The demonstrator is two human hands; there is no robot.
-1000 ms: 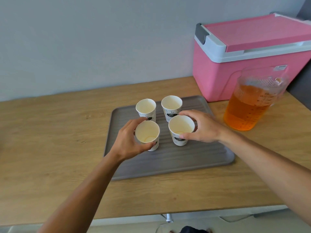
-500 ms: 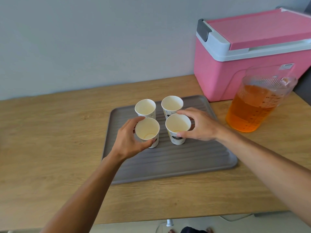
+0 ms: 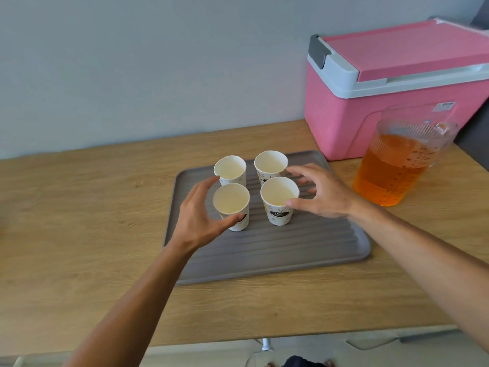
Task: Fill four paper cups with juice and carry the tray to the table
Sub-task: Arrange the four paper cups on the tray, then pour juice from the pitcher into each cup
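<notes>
White paper cups stand upright in a tight square on the grey ribbed tray: two at the back and two in front. My left hand curves around the front-left cup with fingers spread, only the thumb tip touching its side. To the right of the front-right cup, my right hand has its fingers apart and the thumb near the rim. A little liquid shows at the bottom of both front cups. A clear pitcher of orange juice stands right of the tray.
The tray lies on a wooden counter against a grey wall. A pink cooler box with a closed lid sits at the back right, just behind the pitcher. The counter's front edge runs below the tray.
Both hands slid the front cups closer to the back pair, then opened their grip. The fingers are now spread away from the cup walls.
</notes>
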